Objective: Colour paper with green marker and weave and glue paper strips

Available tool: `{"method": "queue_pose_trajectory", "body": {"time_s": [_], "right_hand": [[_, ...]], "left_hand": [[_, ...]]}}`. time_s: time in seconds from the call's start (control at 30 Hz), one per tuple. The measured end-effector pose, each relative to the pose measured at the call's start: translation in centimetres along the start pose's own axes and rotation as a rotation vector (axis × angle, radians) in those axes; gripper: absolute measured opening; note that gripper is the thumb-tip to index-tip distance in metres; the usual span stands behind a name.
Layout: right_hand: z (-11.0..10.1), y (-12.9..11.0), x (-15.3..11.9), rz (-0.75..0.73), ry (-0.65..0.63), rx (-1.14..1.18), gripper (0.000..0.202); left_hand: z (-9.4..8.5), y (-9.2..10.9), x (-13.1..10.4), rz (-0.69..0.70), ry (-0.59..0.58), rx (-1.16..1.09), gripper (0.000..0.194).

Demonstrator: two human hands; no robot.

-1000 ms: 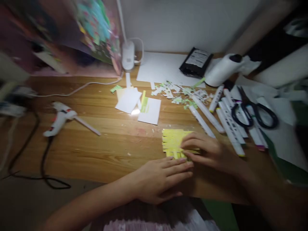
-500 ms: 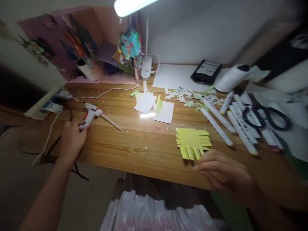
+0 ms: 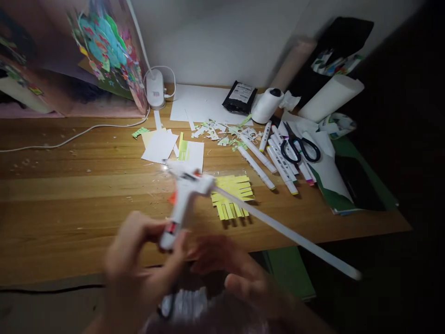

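Glue gun [image 3: 187,192] sits gripped by its handle end in my left hand [image 3: 139,264], fingers curled round it. My right hand [image 3: 232,264] hovers beside it, partly open.

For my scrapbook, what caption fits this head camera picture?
Left hand holds a glue gun over a desk with yellow strips.

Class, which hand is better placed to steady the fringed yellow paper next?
Probably the right hand: it looks free and sits nearer the yellow paper, while the left hand grips the glue gun.
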State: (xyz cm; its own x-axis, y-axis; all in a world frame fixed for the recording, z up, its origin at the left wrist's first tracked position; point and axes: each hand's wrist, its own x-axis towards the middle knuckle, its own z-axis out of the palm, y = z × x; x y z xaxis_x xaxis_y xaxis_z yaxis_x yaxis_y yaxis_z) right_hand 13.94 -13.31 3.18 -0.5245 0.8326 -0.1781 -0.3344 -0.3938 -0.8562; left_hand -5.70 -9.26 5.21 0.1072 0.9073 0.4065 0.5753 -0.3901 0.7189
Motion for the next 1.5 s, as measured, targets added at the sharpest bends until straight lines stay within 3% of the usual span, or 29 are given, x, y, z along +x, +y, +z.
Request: {"method": "queue_pose_trajectory", "body": {"time_s": [0.07, 0.17, 0.23, 0.33, 0.43, 0.5, 0.6, 0.87, 1.0, 1.07, 1.13, 1.2, 1.27, 1.33, 1.4, 1.5], "right_hand": [[0.0, -0.6, 0.4, -0.082, 0.097, 0.061, 0.049], [-0.9, -1.4, 0.5, -0.103, 0.303, -0.030, 0.039], [-1.9, -1.4, 0.1, -0.162, 0.501, -0.144, 0.039], [-3.2, -0.8, -0.8, -0.427, 0.842, -0.320, 0.047], [-3.9, -0.3, -1.5, -0.736, 1.039, -0.427, 0.024], [-3.9, -0.1, -1.7, -0.863, 1.047, -0.498, 0.006], [-3.5, -0.1, -1.7, -0.920, 0.999, -0.527, 0.008], [-2.8, 0.2, -1.7, -0.914, 0.988, -0.420, 0.001], [-2.5, 0.3, -1.6, -0.850, 0.990, -0.408, 0.016], [-2.3, 0.4, -1.6, -0.742, 0.924, -0.373, 0.036], [-2.0, 0.4, -1.7, -0.567, 0.759, -0.354, 0.056], [-1.7, 0.2, -1.9, -0.389, 0.562, -0.347, 0.057], [-1.5, -0.1, -2.0, -0.275, 0.463, -0.301, 0.048], [-1.6, -0.4, -2.1, -0.181, 0.478, -0.243, 0.036], [-2.1, -0.8, -2.2, -0.116, 0.590, -0.233, 0.029], [-3.4, -1.2, -2.6, -0.067, 0.746, -0.318, 0.027]], "left_hand": [[3.3, 3.0, 0.0, 0.081, -0.028, -0.046, 0.013], [6.2, 4.5, -0.5, 0.153, -0.050, -0.073, 0.016], [7.0, 4.1, -1.0, 0.164, -0.045, -0.078, 0.016], [7.4, 3.0, -1.6, 0.151, -0.029, -0.084, 0.018], [7.4, 2.2, -1.8, 0.156, -0.017, -0.080, 0.019], [7.4, 1.8, -1.9, 0.177, -0.001, -0.080, 0.020], [7.3, 1.7, -2.0, 0.212, 0.037, -0.062, 0.021], [7.1, 1.5, -2.3, 0.282, 0.074, -0.054, 0.020], [7.1, 1.7, -2.1, 0.271, 0.101, -0.063, 0.020], [7.1, 2.2, -1.8, 0.269, 0.108, -0.054, 0.019], [7.2, 2.7, -1.5, 0.283, 0.107, -0.043, 0.017], [7.7, 3.2, -1.5, 0.315, 0.086, -0.051, 0.017], [8.6, 3.7, -1.8, 0.349, 0.048, -0.090, 0.019], [9.5, 4.0, -2.4, 0.359, 0.027, -0.142, 0.021], [10.0, 4.0, -2.9, 0.355, -0.029, -0.178, 0.022], [9.5, 3.0, -2.6, 0.364, -0.260, -0.181, 0.025]]}}
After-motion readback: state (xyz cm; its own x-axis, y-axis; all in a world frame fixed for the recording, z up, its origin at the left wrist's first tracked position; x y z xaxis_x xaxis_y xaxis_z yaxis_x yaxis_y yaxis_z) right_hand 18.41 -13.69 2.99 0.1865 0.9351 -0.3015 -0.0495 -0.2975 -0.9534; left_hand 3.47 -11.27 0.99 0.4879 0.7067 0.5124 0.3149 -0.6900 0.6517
